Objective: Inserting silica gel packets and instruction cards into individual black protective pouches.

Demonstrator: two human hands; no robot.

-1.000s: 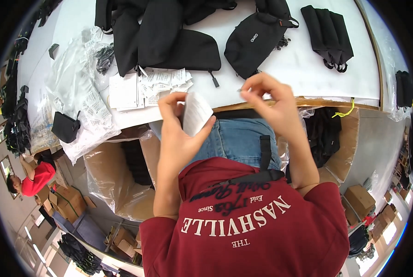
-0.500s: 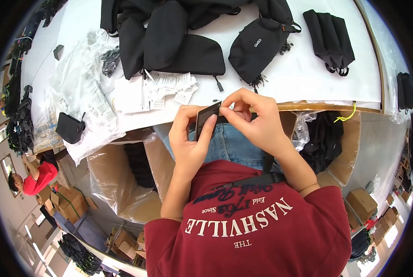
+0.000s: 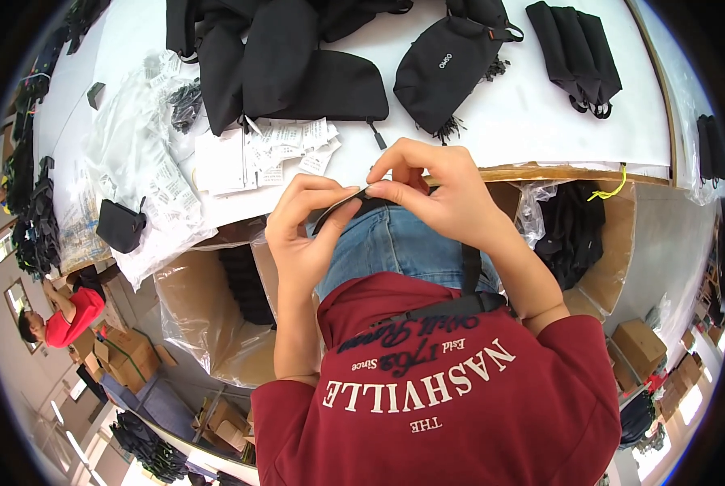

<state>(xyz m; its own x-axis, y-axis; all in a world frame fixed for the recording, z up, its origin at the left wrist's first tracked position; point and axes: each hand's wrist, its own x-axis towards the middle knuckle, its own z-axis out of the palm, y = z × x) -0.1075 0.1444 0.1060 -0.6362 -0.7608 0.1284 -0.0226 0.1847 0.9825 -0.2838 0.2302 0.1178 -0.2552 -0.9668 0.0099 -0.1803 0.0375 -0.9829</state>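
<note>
My left hand (image 3: 302, 223) pinches a flat black hang tag (image 3: 327, 215) between thumb and fingers, just off the table's near edge. The tag is turned nearly edge-on. Thumb and forefinger of my right hand (image 3: 439, 190) close on the tag's upper end; any string or small part between them is hidden. Beyond the hands lies a black zip pouch (image 3: 447, 69) with a light printed mark and dark cord fringe. Left of it, more black pouches (image 3: 277, 61) are heaped. White printed paper labels (image 3: 294, 144) lie in a pile in front of that heap.
Clear plastic bags with labels (image 3: 140, 150) cover the table's left side, near a small black pouch (image 3: 121, 226). A folded black stack (image 3: 575, 57) lies at right. Plastic-lined cartons (image 3: 204, 304) stand below the edge. A person in red (image 3: 75, 317) is at far left.
Both hands have shifted slightly left and up with the tag. The tag has tilted from showing its printed face to nearly edge-on. My right fingers stay at its upper end.
</note>
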